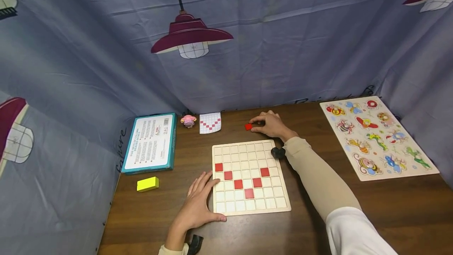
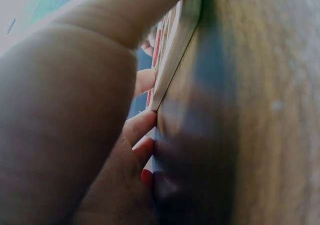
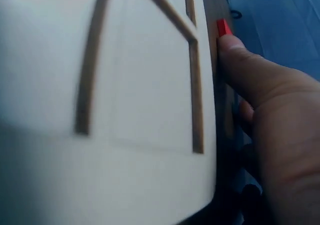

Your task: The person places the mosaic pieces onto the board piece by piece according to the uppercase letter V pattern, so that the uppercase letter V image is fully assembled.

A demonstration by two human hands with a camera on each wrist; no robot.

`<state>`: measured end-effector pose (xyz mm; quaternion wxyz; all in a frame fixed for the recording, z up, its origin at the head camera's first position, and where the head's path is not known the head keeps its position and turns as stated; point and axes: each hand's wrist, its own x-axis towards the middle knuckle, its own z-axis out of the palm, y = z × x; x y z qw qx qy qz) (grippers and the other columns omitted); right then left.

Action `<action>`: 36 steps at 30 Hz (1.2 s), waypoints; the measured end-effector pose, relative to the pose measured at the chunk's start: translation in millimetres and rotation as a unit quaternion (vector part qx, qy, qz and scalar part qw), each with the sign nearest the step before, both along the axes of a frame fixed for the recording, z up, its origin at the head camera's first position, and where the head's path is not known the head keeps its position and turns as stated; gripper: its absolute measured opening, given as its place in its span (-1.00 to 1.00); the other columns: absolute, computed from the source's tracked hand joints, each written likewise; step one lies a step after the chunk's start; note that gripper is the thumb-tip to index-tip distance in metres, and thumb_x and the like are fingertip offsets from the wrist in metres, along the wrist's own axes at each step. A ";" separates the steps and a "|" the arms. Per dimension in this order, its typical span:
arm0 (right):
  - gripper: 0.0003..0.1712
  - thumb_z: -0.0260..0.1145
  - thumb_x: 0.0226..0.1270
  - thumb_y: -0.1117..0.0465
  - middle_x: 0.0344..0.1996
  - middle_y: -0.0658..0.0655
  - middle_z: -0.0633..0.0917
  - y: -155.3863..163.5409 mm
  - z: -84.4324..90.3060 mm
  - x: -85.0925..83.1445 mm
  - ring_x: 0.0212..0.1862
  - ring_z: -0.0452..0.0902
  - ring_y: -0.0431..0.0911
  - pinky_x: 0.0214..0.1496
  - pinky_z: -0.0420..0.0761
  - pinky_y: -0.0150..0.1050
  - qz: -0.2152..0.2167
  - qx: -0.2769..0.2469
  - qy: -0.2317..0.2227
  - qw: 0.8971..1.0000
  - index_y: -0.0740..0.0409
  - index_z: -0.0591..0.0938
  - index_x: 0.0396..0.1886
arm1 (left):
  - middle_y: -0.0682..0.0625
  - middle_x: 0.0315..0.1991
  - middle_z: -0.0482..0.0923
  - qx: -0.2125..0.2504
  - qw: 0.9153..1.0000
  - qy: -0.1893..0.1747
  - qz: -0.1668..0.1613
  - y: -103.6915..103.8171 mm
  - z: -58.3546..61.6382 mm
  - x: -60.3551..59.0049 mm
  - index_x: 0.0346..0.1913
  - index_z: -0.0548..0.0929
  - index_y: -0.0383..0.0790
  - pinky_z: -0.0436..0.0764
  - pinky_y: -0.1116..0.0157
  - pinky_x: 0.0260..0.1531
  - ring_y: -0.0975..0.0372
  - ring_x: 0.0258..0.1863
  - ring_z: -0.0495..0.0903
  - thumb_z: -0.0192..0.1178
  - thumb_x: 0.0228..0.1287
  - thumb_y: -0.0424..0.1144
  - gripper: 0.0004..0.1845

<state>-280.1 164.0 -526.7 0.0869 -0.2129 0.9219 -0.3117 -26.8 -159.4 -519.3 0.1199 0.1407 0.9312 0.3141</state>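
Note:
A pale wooden grid board [image 1: 240,207] lies on the table, with several red square tiles set in its cells in a V-like line, such as the red tile at its lowest point [image 1: 249,193]. My left hand [image 1: 196,202] rests at the board's lower left corner, thumb by the near edge and spread fingers along the left edge. Beyond the far edge of the board, my right hand [image 1: 270,125] pinches a loose red tile [image 1: 249,127] between thumb and fingers. In the right wrist view, the thumb [image 3: 235,47] presses against that tile.
A small paper card [image 1: 210,123] with a red checked pattern lies behind the board, beside a pink figurine [image 1: 188,121]. To the left are a teal-edged box [image 1: 150,143] and a yellow block [image 1: 148,184]. An insect picture board [image 1: 378,139] lies at the right, before a grey curtain [image 1: 269,66].

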 end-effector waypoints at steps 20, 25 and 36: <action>-0.70 0.37 0.43 0.11 -0.35 0.01 0.51 31.2 8.0 59.5 -0.18 0.22 -0.07 -0.04 0.19 -0.10 0.008 -0.057 0.103 0.993 0.16 0.66 0.04 | -0.06 0.63 0.08 -0.010 1.000 0.004 0.000 2.4 -1.6 -2.2 0.48 0.35 0.07 -0.06 -0.19 0.57 -0.03 0.65 -0.07 0.67 -0.39 0.30 0.23; -0.78 0.45 0.35 0.20 -0.38 -0.08 0.52 42.5 0.0 109.4 -0.20 0.22 -0.16 -0.10 0.21 -0.25 -0.004 -0.074 0.140 0.987 0.09 0.70 -0.04 | -0.08 0.63 0.08 -0.009 1.000 0.005 0.000 2.3 -2.3 -2.0 0.48 0.36 0.05 -0.06 -0.18 0.57 -0.03 0.65 -0.07 0.67 -0.38 0.30 0.22; -0.79 0.51 0.26 0.19 -0.43 -0.15 0.46 45.8 -14.8 153.8 -0.22 0.24 -0.26 -0.19 0.27 -0.35 -0.009 -0.054 0.155 0.986 0.00 0.72 -0.13 | -0.07 0.63 0.07 -0.015 1.000 0.001 0.002 0.1 -3.1 0.8 0.49 0.35 0.05 -0.04 -0.21 0.56 -0.03 0.65 -0.07 0.66 -0.38 0.31 0.23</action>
